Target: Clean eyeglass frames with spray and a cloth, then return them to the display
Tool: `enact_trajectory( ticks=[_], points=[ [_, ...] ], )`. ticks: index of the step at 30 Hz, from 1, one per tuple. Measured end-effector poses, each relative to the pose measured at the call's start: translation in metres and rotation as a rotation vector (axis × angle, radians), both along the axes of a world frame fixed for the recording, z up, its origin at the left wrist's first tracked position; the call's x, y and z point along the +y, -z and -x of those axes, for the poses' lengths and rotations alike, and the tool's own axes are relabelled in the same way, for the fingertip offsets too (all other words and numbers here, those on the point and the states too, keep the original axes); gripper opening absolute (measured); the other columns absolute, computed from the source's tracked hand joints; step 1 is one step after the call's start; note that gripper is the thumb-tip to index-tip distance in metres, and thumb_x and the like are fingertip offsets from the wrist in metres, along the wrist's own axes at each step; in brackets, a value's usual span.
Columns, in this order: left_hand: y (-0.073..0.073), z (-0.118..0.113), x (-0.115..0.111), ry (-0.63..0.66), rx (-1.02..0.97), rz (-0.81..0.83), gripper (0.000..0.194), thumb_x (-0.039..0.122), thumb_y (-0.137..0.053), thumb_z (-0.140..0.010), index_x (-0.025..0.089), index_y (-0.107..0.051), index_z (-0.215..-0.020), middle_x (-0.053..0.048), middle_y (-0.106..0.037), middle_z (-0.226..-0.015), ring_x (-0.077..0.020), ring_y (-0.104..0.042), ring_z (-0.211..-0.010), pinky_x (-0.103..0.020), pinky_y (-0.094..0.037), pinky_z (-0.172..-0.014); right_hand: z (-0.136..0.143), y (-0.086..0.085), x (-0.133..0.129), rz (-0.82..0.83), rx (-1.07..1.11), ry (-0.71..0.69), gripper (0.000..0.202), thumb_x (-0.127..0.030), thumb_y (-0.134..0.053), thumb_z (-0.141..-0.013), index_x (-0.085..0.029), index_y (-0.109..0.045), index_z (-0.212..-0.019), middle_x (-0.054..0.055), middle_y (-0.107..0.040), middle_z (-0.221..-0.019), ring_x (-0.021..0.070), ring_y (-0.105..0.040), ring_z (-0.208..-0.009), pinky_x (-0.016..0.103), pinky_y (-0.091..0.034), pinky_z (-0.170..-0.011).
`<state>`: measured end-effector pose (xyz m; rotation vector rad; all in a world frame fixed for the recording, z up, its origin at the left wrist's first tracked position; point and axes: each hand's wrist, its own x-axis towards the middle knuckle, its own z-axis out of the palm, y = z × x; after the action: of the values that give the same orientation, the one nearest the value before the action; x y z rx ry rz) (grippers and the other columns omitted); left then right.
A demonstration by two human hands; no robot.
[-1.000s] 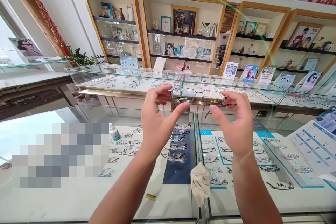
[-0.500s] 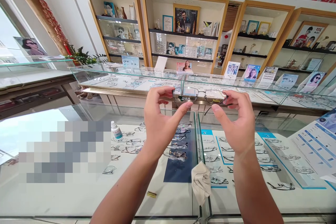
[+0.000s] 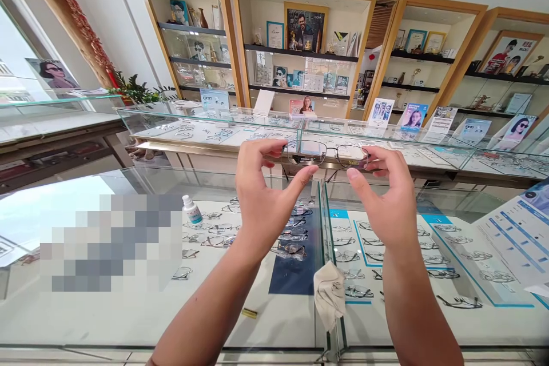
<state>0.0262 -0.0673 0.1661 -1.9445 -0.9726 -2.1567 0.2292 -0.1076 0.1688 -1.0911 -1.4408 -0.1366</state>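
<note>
A pair of thin dark-framed eyeglasses (image 3: 331, 150) is held up in front of me, above the glass showcase. My left hand (image 3: 270, 189) grips its left side between thumb and fingers. On the right side, my right hand (image 3: 384, 189) pinches the frame the same way. The lenses carry small printed labels, and the temples hang below, partly hidden. A crumpled beige cloth (image 3: 329, 296) lies over the seam of the showcase, between and below my forearms. To the left of my left hand stands a small white bottle (image 3: 191, 210).
Rows of eyeglasses (image 3: 444, 274) lie in the showcase (image 3: 274, 349). A small yellow item (image 3: 249, 313) sits near the front. A printed card (image 3: 514, 234) leans at right. Another glass counter (image 3: 206, 146) and wall shelves (image 3: 300, 51) stand behind.
The eyeglasses have tilted slightly, and both temples now hang down below the frame. Both hands keep their hold at nearly the same place. The view has shifted a little.
</note>
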Motion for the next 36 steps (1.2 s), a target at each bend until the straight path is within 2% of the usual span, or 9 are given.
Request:
enact_trajectory(
  ticks=[16,29,36],
  points=[
    [0.002,-0.001,0.004,0.084,0.006,0.102,0.051,0.047,-0.086,-0.087,0.028,-0.064,-0.129,-0.007,-0.068,-0.119,-0.0224,-0.067,-0.106,-0.040,-0.056,-0.085,0.001,-0.002,-0.004,-0.081,-0.015,0.044,0.037,-0.041,-0.074,-0.092,-0.029,-0.067,-0.126,0.006,-0.065,-0.115,0.0262,-0.065,-0.104,0.049,-0.056,-0.093],
    [0.004,-0.004,0.011,0.155,0.043,0.150,0.052,0.042,-0.086,-0.087,0.029,-0.064,-0.132,-0.007,-0.067,-0.121,-0.0222,-0.067,-0.108,-0.038,-0.058,-0.085,0.003,-0.003,-0.006,-0.150,-0.066,0.089,0.036,-0.038,-0.074,-0.092,-0.031,-0.066,-0.126,0.006,-0.063,-0.118,0.0277,-0.063,-0.105,0.053,-0.057,-0.095],
    [0.004,-0.004,0.012,0.126,0.060,0.128,0.048,0.041,-0.085,-0.088,0.029,-0.065,-0.130,-0.007,-0.066,-0.121,-0.0221,-0.066,-0.106,-0.038,-0.059,-0.085,0.003,-0.003,-0.005,-0.145,-0.075,0.089,0.036,-0.037,-0.074,-0.092,-0.032,-0.065,-0.127,0.007,-0.063,-0.120,0.0285,-0.064,-0.107,0.056,-0.057,-0.098]
  ],
)
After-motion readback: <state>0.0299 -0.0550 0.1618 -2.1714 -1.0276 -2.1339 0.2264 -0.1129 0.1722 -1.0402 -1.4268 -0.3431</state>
